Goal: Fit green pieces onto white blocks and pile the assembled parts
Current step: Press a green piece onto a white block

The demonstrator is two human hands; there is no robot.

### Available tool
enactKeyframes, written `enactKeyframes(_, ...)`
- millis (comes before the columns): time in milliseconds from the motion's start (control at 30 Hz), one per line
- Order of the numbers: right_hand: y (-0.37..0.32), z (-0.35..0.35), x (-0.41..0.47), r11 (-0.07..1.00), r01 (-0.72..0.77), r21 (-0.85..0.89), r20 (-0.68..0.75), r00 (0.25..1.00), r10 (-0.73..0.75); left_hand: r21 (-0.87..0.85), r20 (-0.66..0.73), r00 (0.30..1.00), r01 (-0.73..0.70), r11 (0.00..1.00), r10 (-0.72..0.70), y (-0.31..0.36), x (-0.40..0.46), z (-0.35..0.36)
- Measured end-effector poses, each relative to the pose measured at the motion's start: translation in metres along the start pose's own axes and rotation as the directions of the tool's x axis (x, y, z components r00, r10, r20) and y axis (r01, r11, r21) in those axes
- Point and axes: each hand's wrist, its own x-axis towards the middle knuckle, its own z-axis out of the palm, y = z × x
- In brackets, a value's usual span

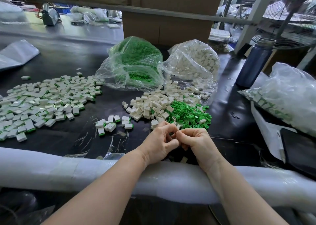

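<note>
From the head view, the left hand [159, 140] and right hand [196, 142] meet with fingers curled together over something too small to tell. Loose white blocks [150, 105] and green pieces [189, 113] lie just behind on the bench [130, 95]; assembled parts [42, 101] are spread at the left.

hands: left hand [160, 142] and right hand [196, 142] meet fingertip to fingertip, curled round something too small to tell
front of hands: white blocks [150, 105], green pieces [189, 113]
left: assembled parts [42, 101]
behind: two bags [135, 65]
</note>
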Motion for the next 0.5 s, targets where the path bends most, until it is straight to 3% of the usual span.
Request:
enactKeyframes(233, 0.0013, 0.0024, 0.0007, 0.999, 0.048, -0.015, 0.037, 0.998, -0.047, -0.034, -0.045, 0.999, -0.009, 0.999, 0.008, 0.0023, -0.0001, -0.0024)
enactKeyframes(500, 0.0046, -0.0007, 0.0020, 0.995, 0.089, -0.053, -0.145, 0.985, -0.096, 0.000, -0.146, 0.989, 0.031, 1.000, -0.031, -0.0031, 0.0020, -0.0042)
